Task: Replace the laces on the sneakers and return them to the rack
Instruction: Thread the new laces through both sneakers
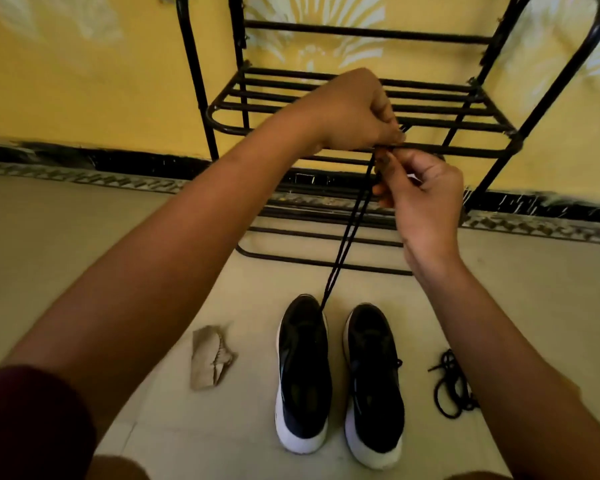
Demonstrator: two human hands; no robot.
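Gripping a black lace (347,233) with both hands, raised just toward 12 o'clock of centre. Left hand (354,112) uppermost, fingers curled tight round the strands; right hand (423,192) touching it at 5 o'clock, pinching the same lace between thumb and fingertips. Stretched taut in two strands from the hands down toward 6 o'clock, into the far end of a black, white-soled sneaker (303,375) on the floor (84,254). Just beside it at 3 o'clock, the second sneaker (374,386). Farther toward 3 o'clock, a loose tangle of black laces (449,386). At 9 o'clock of the pair, a crumpled brown paper scrap (210,358). At 12 o'clock, behind the hands, a black metal rack (326,84) against the yellow wall (84,81).
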